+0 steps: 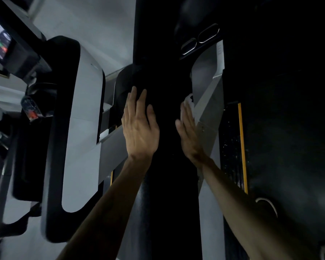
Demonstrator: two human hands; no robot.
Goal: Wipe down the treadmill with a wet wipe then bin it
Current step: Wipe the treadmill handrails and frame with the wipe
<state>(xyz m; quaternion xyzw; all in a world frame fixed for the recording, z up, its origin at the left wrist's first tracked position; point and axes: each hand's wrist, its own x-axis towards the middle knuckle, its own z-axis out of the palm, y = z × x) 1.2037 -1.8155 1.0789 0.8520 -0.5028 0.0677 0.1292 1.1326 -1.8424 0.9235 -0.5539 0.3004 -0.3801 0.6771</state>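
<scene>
White wet wipe (188, 102) pressed by flat right hand (188, 132), left hand (139, 126) fingers straight

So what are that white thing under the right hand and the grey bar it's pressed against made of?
The wipe looks like soft, thin cloth or paper: it bunches into crumpled folds under the right hand. The grey bar seems hard, probably painted metal or plastic: flat matt faces, sharp edges, small screws. The dim light leaves that open.
</scene>
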